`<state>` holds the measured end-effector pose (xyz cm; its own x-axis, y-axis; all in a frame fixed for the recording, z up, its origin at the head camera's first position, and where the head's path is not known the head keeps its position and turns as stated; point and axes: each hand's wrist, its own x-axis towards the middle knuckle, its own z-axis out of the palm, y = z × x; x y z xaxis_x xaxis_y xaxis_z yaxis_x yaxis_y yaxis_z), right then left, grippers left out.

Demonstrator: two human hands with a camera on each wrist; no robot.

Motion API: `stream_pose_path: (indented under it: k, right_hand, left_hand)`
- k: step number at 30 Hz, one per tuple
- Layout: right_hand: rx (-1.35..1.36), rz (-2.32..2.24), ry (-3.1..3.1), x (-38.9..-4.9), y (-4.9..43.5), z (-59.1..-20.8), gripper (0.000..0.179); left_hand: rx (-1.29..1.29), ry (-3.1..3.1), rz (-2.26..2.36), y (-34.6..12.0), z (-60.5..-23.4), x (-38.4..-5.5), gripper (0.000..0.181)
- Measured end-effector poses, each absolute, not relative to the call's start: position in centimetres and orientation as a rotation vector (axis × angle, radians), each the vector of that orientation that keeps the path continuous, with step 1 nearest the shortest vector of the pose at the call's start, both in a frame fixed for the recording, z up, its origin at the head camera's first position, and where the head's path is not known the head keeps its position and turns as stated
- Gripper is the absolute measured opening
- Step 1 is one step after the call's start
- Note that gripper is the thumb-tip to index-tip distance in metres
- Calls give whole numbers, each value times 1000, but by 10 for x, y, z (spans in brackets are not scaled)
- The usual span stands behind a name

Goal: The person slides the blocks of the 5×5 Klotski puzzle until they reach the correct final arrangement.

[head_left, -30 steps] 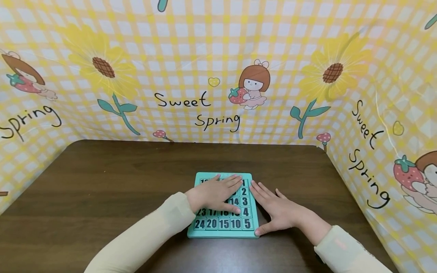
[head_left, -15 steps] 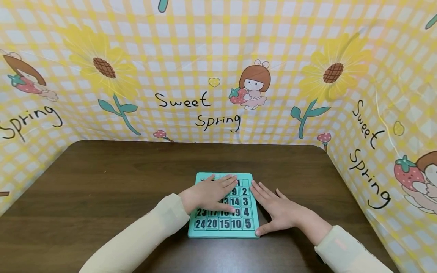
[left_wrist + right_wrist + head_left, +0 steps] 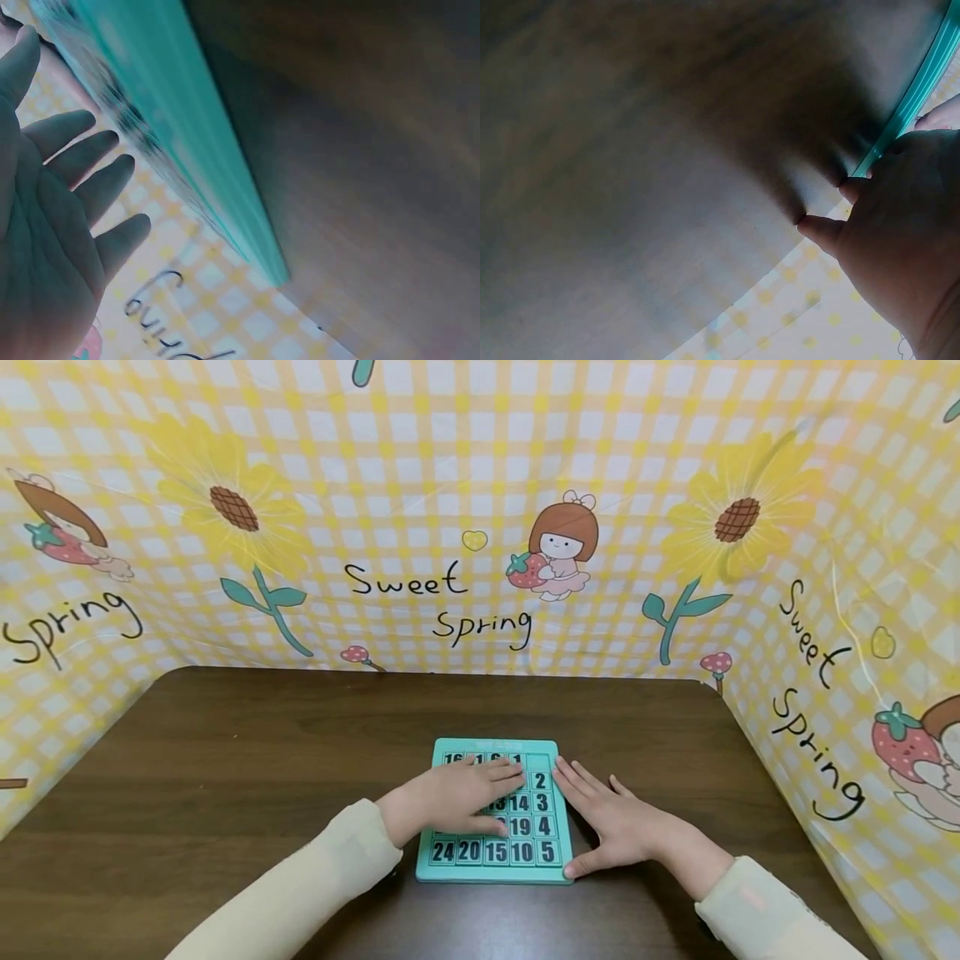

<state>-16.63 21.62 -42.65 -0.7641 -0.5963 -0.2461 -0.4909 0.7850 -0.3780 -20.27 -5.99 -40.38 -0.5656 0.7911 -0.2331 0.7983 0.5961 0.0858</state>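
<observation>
A turquoise number sliding puzzle [image 3: 495, 877] lies flat on the table, its tiles printed with black numbers. My left hand [image 3: 455, 793] is spread palm down over its upper left part and hides several tiles. The fingertips are by the tile numbered 1 [image 3: 517, 758], with a vacant square at the top right corner. Seen from the left wrist, the left hand [image 3: 56, 202] has nearly straight fingers beside the puzzle's side wall [image 3: 187, 135]. My right hand [image 3: 622, 827] touches the puzzle's right edge with fingertips and thumb; the right wrist view shows that hand [image 3: 904, 232] from behind.
The brown wooden table [image 3: 262, 760] extends around the puzzle on all sides. Yellow checked cloth [image 3: 405, 485] with flowers and lettering hangs behind it and along both sides.
The tile numbered 1 has slid left out of the top right corner, leaving that square vacant. My left hand has moved left with it; the right hand stays at the edge.
</observation>
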Motion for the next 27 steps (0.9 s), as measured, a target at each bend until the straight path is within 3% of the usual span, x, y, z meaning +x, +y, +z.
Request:
stream_pose_path:
  k: [8, 27]
  right_hand:
    - [-842, -448, 2601, -166, 217, -425, 124]
    - [-836, -430, 2612, -167, 217, -424, 124]
  left_hand:
    - [1438, 2547, -47, -47, -402, -190, 75]
    - [1325, 2539, -53, -41, -407, -204, 80]
